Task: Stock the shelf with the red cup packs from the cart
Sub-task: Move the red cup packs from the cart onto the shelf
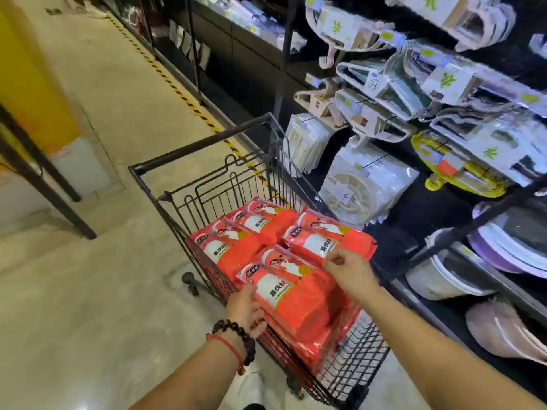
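A black wire cart stands in the aisle, filled with several red cup packs. The nearest red cup pack lies on top of the stack. My left hand, with bead bracelets on the wrist, grips that pack's left edge. My right hand hovers over the pack's far right end, beside another red cup pack, with fingers curled in a pinch; whether it touches plastic I cannot tell. Two more red packs lie further back in the cart. The dark shelf stands to the right.
The shelf unit carries hanging hanger packs, a white bagged item, and stacked basins lower down. A yellow-black floor stripe runs along the shelving. A yellow wall and black table legs stand at the left.
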